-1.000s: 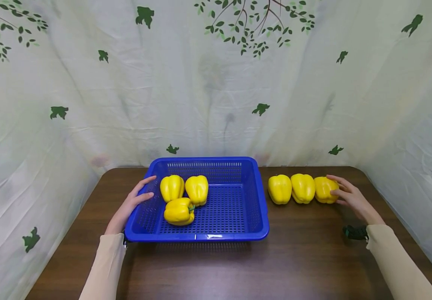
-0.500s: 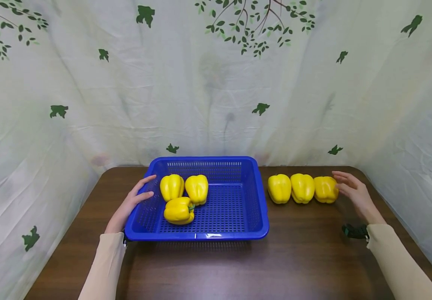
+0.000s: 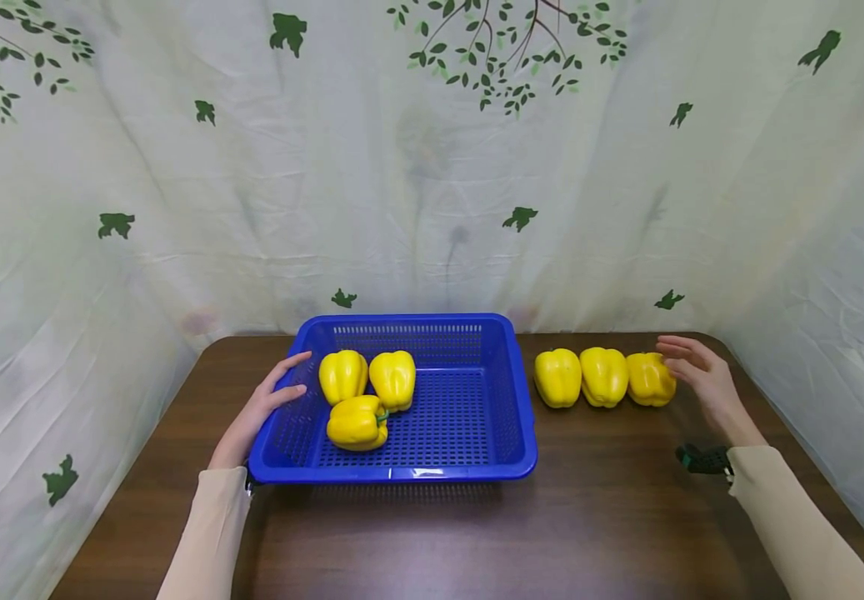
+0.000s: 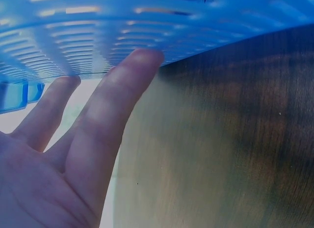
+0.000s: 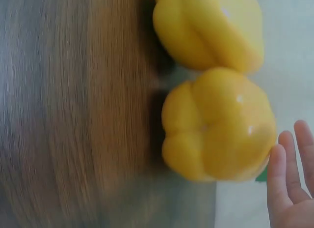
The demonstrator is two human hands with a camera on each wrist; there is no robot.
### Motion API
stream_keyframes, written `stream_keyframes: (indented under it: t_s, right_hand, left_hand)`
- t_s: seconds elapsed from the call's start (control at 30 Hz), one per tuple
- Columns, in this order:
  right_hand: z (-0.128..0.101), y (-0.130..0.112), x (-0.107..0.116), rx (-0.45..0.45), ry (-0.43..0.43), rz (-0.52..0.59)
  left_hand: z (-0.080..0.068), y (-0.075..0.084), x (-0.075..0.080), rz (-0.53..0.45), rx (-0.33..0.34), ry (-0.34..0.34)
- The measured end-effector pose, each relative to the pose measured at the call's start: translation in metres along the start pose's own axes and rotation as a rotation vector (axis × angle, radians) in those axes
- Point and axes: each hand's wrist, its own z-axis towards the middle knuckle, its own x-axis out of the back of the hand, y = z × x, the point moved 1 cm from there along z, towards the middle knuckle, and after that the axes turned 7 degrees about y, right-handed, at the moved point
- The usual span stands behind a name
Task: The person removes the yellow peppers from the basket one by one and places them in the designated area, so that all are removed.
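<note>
At frame right, the right hand [image 3: 701, 379] hovers, fingers apart, beside the end pepper [image 3: 651, 379]; likely light, firm, glossy-slick; best cupped round its body; left hand [image 3: 259, 408] rests flat against the basket [image 3: 525, 417].

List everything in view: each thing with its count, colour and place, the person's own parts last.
basket: 1, blue, perforated, on the table left of centre.
peppers in the basket: 3, yellow, in its left half; two at the back, one in front lying on its side.
peppers on the table: 3, yellow, in a row right of the basket.
table: 1, dark brown wood.
backdrop: 1, pale cloth with green leaf prints, behind and beside the table.
left hand: 1, fingers straight against the basket's left wall.
right hand: 1, open, beside the rightmost pepper, seemingly just clear of it.
sleeves: 2, beige.
</note>
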Motion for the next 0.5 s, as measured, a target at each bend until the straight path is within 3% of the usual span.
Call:
stream_keyframes:
  t_s: [0.5]
  right_hand:
    - [-0.001,-0.016,-0.043,0.002,-0.103,-0.003]
  left_hand:
    - [0.002,-0.002,0.001,-0.034,-0.009,-0.009]
